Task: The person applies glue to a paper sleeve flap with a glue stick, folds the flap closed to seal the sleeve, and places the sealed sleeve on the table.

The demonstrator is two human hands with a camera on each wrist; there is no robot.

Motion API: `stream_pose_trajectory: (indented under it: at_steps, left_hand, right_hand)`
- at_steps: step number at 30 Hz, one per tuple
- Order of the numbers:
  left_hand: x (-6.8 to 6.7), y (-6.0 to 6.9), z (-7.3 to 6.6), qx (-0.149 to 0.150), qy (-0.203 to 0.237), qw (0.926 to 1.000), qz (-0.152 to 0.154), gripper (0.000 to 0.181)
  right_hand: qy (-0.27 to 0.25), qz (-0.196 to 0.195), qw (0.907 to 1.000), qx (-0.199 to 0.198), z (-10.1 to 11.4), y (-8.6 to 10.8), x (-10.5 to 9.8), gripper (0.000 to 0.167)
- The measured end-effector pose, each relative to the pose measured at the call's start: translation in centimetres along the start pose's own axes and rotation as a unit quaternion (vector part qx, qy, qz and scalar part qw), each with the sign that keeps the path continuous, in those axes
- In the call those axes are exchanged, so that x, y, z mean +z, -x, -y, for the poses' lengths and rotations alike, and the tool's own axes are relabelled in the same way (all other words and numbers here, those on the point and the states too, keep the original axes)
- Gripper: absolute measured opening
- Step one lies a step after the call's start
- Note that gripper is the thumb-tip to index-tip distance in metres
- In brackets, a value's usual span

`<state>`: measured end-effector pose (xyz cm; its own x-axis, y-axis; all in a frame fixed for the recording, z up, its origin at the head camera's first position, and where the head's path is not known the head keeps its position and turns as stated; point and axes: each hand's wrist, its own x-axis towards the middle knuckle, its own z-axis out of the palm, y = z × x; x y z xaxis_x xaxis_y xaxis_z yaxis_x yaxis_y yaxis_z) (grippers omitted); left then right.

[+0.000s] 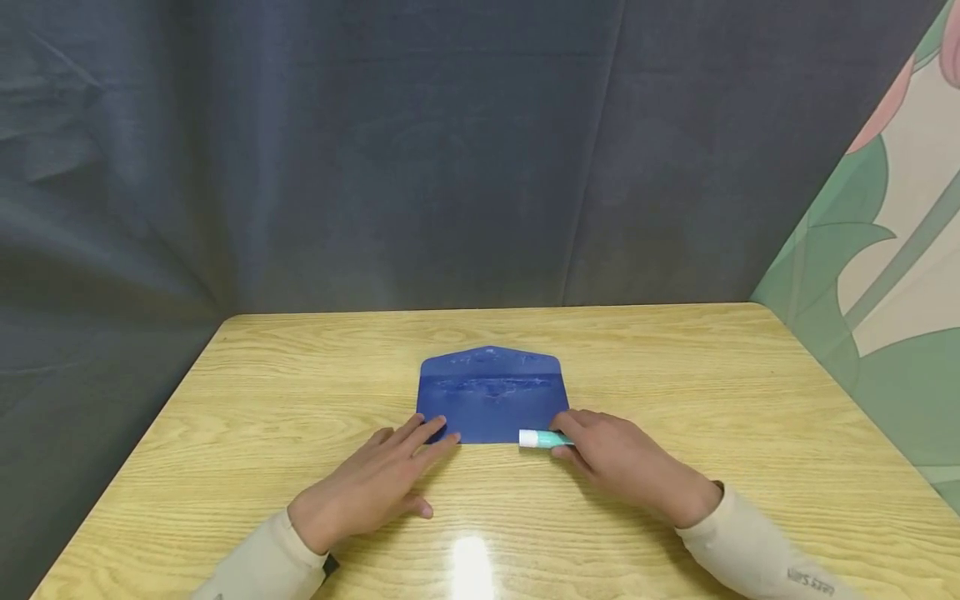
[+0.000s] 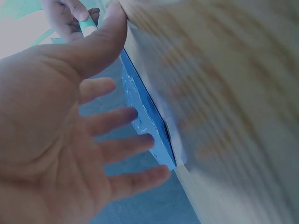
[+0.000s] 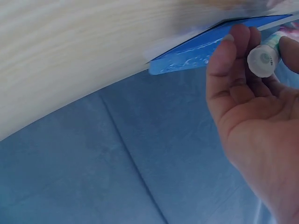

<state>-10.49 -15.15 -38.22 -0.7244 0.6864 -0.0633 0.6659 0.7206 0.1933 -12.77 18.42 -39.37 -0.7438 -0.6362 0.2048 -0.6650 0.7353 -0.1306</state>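
Nearest the head camera, wears pale cream fabric sleeves [image 1: 757,546] on both forearms, with dark lettering, too small to read, on the right one and a small black object [image 1: 331,566] beside the left cuff. Extends from the lower left a bare left hand [image 1: 375,483], palm down, fingers straight and spread apart, thumb out to the side. Has those fingertips over the near left corner of a flat, dark blue, paper-like envelope [image 1: 491,421]; cannot tell whether touching or just above. Holds in the bare right hand [image 1: 626,467] a slim cylindrical tube [image 1: 546,438], mint green with a white end, pinched between thumb and fingers at the near right corner of the envelope. Points the white end leftward, toward the left hand; in the right wrist view, shows it as a round, recessed face. Has the envelope lying near the middle of a light yellow-brown, wood-grained table [image 1: 637,358], between the two hands, flap opened out and pointing away, with whitish smears across flap and upper body. Nearer, between the forearms, a bright patch of glare on the wood. Behind and at left, a dark blue-grey fabric curtain [image 1: 450,167]; at right, a painted wall [image 1: 885,267] with green leaves and pink petals.
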Motion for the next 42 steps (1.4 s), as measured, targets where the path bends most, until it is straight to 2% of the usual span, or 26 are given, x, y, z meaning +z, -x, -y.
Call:
stream_pose_trajectory:
  at_steps: [3,10,14,20,23,27,32,42]
  left_hand:
    - [0.1,-0.2,-0.1,0.015,-0.019,0.9997,-0.01,0.079]
    - [0.0,-1.1,-1.3,0.044,-0.056,0.9954,-0.064,0.06]
    - [0.1,-1.6,-2.1,0.04,-0.084,0.9924,-0.08,0.05]
    - [0.4,-2.0,-3.0,0.035,-0.108,0.9884,-0.101,0.047]
    - [0.4,-2.1,-3.3,0.045,-0.108,0.9864,-0.115,0.047]
    - [0.3,-2.4,-3.7,0.066,-0.1,0.986,-0.116,0.041]
    - [0.3,-2.8,-4.3,0.087,-0.095,0.9849,-0.116,0.032]
    - [0.5,-3.1,-4.6,0.102,-0.102,0.9749,-0.17,0.021]
  right_hand:
    - [0.001,0.001,0.9999,-0.013,0.5,0.1,0.1,0.014]
    - [-0.002,0.003,0.9996,-0.029,1.3,0.0,0.4,0.014]
    - [-0.01,0.004,0.9992,-0.038,1.8,-0.1,0.5,0.013]
    - [-0.039,0.004,0.9979,-0.051,2.7,-0.2,0.3,0.011]
    - [-0.06,0.014,0.9964,-0.057,3.3,-0.2,0.1,0.013]
    - [-0.077,0.019,0.9946,-0.067,4.2,-0.2,0.1,0.017]
    - [-0.074,-0.004,0.9943,-0.077,4.8,-0.1,0.2,0.014]
    - [-0.073,-0.043,0.9928,-0.085,5.3,-0.3,0.3,0.011]
